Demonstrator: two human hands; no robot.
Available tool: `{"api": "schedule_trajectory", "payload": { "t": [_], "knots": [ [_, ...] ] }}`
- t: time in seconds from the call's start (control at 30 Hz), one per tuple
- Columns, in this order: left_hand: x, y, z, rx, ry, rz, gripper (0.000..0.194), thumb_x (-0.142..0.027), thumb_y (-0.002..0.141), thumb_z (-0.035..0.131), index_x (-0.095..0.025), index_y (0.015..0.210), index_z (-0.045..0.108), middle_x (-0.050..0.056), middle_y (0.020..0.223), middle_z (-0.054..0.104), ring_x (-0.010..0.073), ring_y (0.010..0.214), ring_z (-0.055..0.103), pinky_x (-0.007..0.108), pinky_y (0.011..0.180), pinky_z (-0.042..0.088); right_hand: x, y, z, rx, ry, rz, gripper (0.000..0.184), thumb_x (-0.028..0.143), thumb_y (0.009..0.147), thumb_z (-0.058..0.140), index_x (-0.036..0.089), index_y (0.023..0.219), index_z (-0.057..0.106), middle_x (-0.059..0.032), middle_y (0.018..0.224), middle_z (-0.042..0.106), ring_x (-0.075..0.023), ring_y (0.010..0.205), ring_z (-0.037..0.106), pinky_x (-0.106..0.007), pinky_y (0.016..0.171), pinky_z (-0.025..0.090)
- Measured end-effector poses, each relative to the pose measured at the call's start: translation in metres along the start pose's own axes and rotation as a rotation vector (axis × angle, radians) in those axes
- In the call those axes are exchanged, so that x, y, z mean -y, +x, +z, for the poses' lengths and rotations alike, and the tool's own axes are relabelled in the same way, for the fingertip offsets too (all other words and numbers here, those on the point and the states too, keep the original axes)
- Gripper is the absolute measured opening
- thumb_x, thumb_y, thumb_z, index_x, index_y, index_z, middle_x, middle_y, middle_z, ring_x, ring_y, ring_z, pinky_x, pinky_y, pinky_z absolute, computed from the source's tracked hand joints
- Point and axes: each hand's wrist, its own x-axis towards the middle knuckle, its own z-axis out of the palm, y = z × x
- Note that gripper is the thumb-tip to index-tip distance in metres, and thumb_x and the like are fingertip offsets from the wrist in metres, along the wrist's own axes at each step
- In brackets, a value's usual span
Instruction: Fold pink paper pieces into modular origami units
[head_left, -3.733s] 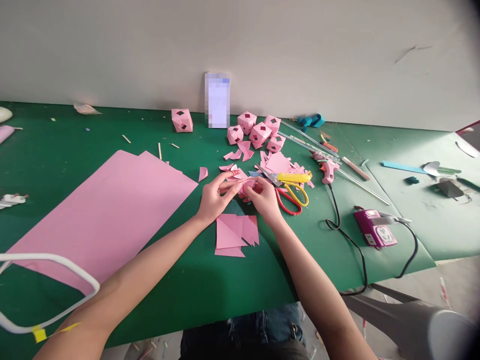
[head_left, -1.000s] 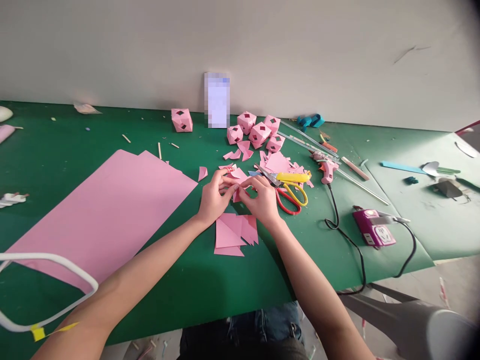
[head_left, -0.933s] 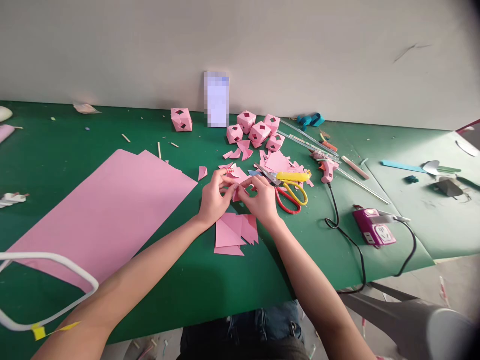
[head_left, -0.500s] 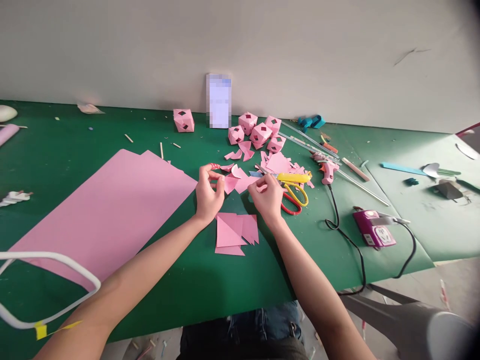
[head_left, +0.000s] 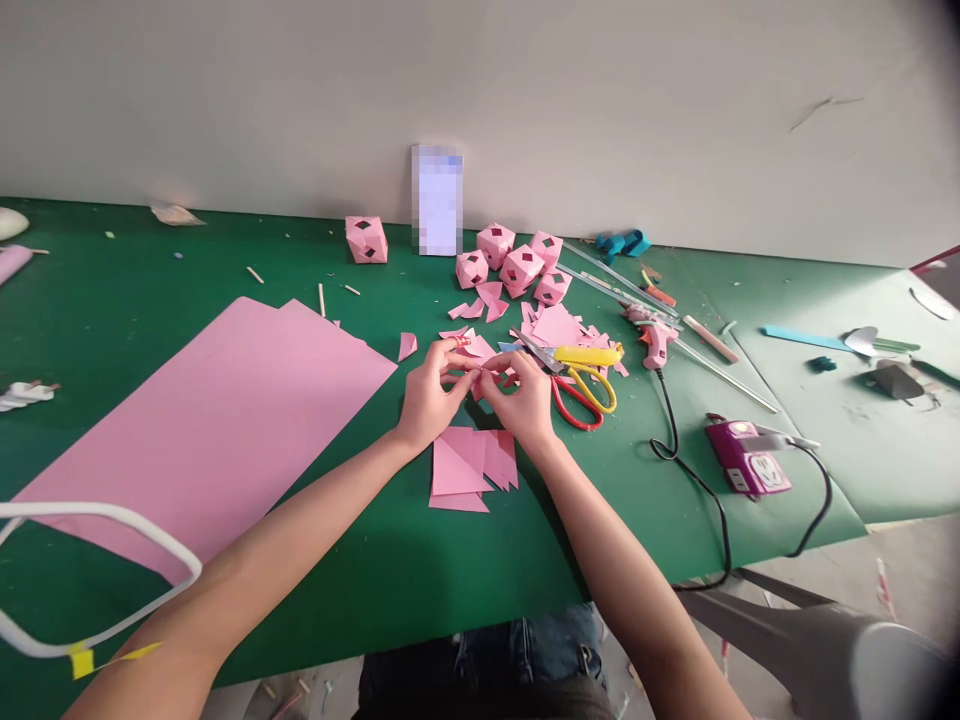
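Observation:
My left hand point(head_left: 433, 393) and my right hand point(head_left: 525, 396) meet over the table, fingertips and thumbs pinched together. Between them is a small piece of pink paper point(head_left: 478, 392), mostly hidden by the fingers. Just below my hands lies a stack of cut pink paper pieces point(head_left: 459, 465), some with pointed corners. Pink paper scraps point(head_left: 556, 326) are heaped behind my right hand. Scissors point(head_left: 577, 402) with red and yellow handles and a yellow utility knife point(head_left: 589, 356) lie right of that hand.
Several folded pink paper shapes point(head_left: 523, 268) stand near the wall, beside a propped phone point(head_left: 439, 205). Large pink sheets point(head_left: 217, 430) lie at left, near a white frame point(head_left: 191, 565). To the right are a glue gun point(head_left: 656, 342), its cord, and a purple power socket point(head_left: 746, 458).
My hands have come together, the left moving right and the right slightly left, and their fingertips now meet at the paper. A curved pink scrap now shows on the table left of them.

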Motion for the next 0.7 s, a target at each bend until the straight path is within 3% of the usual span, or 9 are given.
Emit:
{"api": "schedule_trajectory", "payload": {
  "t": [0.3,0.47,0.6,0.7],
  "knots": [
    [0.003,-0.001,0.001,-0.01,-0.008,0.0,0.037,-0.033,0.091,0.073,-0.023,0.121,0.054,0.004,0.098,0.078,0.0188,0.092,0.078,0.025,0.069,0.064,-0.003,0.001,0.0,-0.008,-0.121,-0.063,0.009,0.025,0.086,0.062,0.027,0.078,0.061,-0.0036,0.081,0.071,-0.0239,0.084,0.064,-0.038,0.076,0.053],
    [0.003,0.0,-0.001,-0.099,0.008,0.0,0.039,-0.038,0.091,0.074,-0.023,0.118,0.051,0.003,0.093,0.076,0.0187,0.091,0.077,0.024,0.067,0.062,-0.015,0.005,-0.003,-0.081,-0.16,-0.066,0.008,0.022,0.083,0.061,0.026,0.077,0.058,-0.0032,0.08,0.069,-0.0245,0.085,0.065,-0.039,0.079,0.053],
    [0.002,0.001,-0.002,-0.16,0.022,-0.029,0.038,-0.044,0.092,0.073,-0.023,0.116,0.051,0.004,0.094,0.075,0.0188,0.091,0.075,0.024,0.066,0.06,-0.016,0.006,-0.006,-0.146,-0.123,-0.011,0.004,0.022,0.082,0.06,0.026,0.081,0.058,-0.0032,0.084,0.07,-0.0237,0.084,0.065,-0.039,0.079,0.053],
    [0.002,0.002,-0.001,-0.13,0.001,-0.036,0.04,-0.045,0.092,0.073,-0.023,0.118,0.052,0.004,0.094,0.076,0.019,0.091,0.076,0.025,0.067,0.06,-0.009,0.004,-0.004,-0.098,-0.068,-0.029,0.005,0.027,0.084,0.063,0.025,0.089,0.062,-0.0051,0.093,0.072,-0.0239,0.088,0.065,-0.038,0.078,0.054]
  ]
}}
